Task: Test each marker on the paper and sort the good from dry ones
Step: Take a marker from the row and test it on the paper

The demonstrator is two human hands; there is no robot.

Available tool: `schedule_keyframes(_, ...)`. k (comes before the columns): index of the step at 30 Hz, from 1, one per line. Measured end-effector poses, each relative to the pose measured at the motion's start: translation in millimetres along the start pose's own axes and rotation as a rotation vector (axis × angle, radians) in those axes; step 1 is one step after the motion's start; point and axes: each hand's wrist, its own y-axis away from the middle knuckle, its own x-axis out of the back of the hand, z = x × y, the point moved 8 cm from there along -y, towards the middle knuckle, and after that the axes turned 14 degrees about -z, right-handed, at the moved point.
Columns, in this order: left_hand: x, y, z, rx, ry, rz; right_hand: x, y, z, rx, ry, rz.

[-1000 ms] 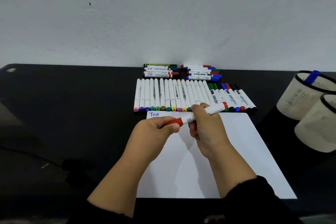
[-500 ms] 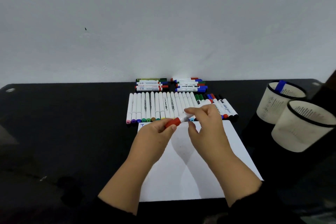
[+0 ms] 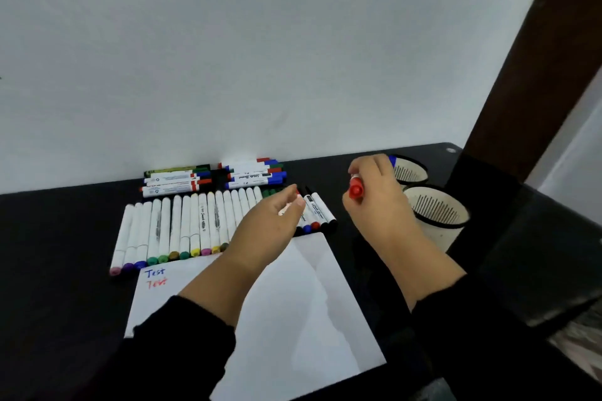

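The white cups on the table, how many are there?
2. The far cup stands at the table's right, holding a blue marker, partly behind the right hand. The near cup stands just before it.

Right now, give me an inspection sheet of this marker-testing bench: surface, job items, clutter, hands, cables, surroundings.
Surface: black table, glossy, against a wall.
Job's things: white paper with "Test" written in blue and again in red near its top left corner; row of white markers beyond the paper; stacked markers at the wall; red marker; two cups, the far one holding a blue-capped marker.
Clutter: nothing seen.
Hands: left hand open, reaching over the row; right hand grips the red marker, capped, near the cups.
Cables: nothing seen.
Surroundings: white wall; dark post at right.
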Motion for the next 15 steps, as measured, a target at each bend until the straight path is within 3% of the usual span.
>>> schedule_keyframes(9, -46, -64, -52, 0.171, -0.749, -0.032, 38, -9, 65, -0.089, -0.12, 0.023)
schedule_keyframes(15, -56, -61, -70, 0.197, -0.831, -0.054, 37, -20, 83, -0.12, -0.124, -0.046)
